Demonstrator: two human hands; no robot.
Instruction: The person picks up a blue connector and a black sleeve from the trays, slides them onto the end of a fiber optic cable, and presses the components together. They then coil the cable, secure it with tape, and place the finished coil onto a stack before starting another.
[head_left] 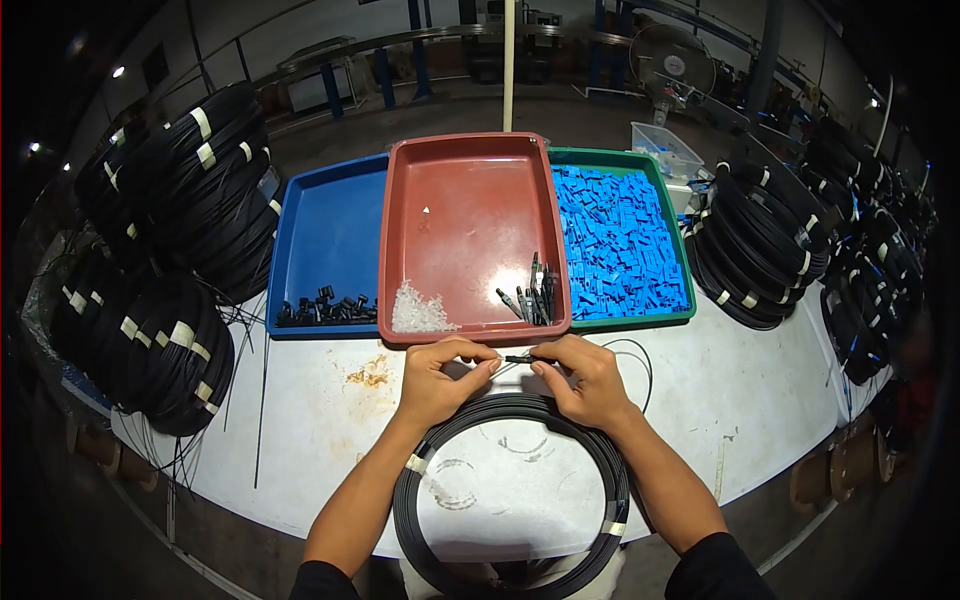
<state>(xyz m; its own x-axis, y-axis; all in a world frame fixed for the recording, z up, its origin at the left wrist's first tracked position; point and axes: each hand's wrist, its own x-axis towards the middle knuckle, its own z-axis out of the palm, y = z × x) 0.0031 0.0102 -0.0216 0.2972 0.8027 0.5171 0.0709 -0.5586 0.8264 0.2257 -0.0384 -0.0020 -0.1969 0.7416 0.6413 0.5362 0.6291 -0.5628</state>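
Observation:
Above the coil of black cable (408,510), my two hands meet at a small black connector (518,359). My right hand (585,382) pinches the connector's right end between thumb and fingers. At the other end, the thumb and forefinger of my left hand (443,382) are closed; a pale speck shows at the tips, too small to name. A loop of thin cable (650,372) curves out behind my right hand. Pale tape binds the coil, which lies on the white table (310,440) and reaches over its near edge.
A red tray (470,200) holds small clear pieces (420,310) and black connectors (540,295). Black parts (325,307) lie in the blue tray (325,220), blue clips (620,240) in the green tray (690,312). Cable coils (190,190) stand left, more coils (760,245) right.

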